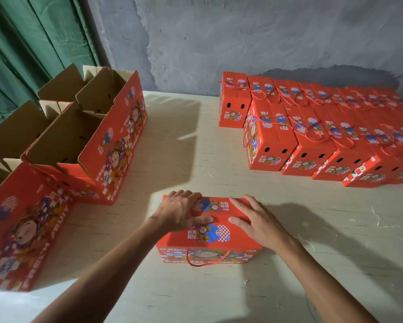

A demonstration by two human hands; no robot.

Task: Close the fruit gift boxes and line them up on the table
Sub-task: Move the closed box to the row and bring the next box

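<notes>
On pale table: left hand, right hand flat, pressing glossy red box lid.

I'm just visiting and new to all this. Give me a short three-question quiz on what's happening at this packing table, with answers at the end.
1. True or false: both hands lie on top of the red box nearest the person.
2. Where do the finished closed boxes sit? A. back right of the table B. on the floor C. stacked on the open boxes
3. Fill in: the boxes at the left have their tops ____.

Key
1. True: the left hand and right hand press on its lid, fingers fairly straight.
2. A, in rows near the wall.
3. Open, with brown flaps standing up.
</notes>
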